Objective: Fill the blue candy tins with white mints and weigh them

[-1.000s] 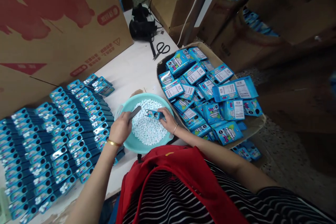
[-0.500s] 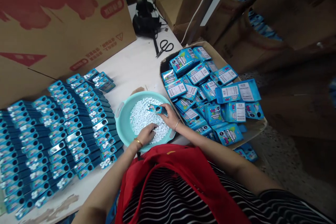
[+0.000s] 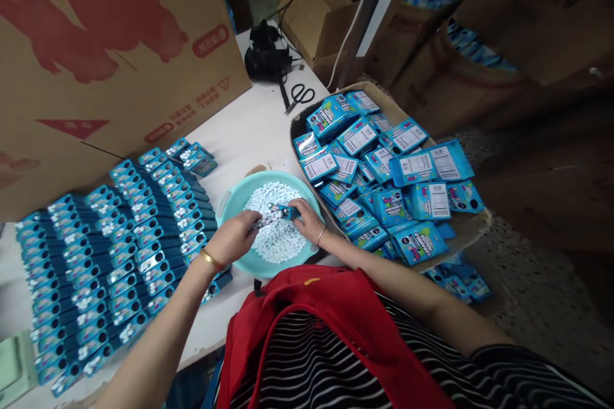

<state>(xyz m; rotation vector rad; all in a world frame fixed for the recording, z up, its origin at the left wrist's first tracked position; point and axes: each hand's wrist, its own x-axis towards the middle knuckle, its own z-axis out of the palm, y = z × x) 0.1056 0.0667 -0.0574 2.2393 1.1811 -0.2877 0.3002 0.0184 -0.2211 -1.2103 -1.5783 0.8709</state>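
My right hand (image 3: 307,222) grips a small blue candy box (image 3: 286,211) over a turquoise basin (image 3: 236,203). White candies (image 3: 278,244), small and rounded, lie in a heap in the basin. Beside the box, over the basin's left side, my left hand (image 3: 235,235) is closed, with several white candies at its fingertips next to the box. Its palm side is hidden. To the left, blue boxes (image 3: 153,261) stand in rows with round holes in their tops, and white candies lie on many of them.
A carton (image 3: 472,233) of blue packs stands right of the basin. Scissors (image 3: 300,97) and a black device (image 3: 267,54) lie at the table's back. A large cardboard box (image 3: 158,32) borders the rows behind. A pale green object (image 3: 16,364) sits at lower left.
My left hand has risen out of the candy heap and moved left and up, with candies at its fingers. The box in my right hand has tilted and shifted slightly. The view has turned somewhat.
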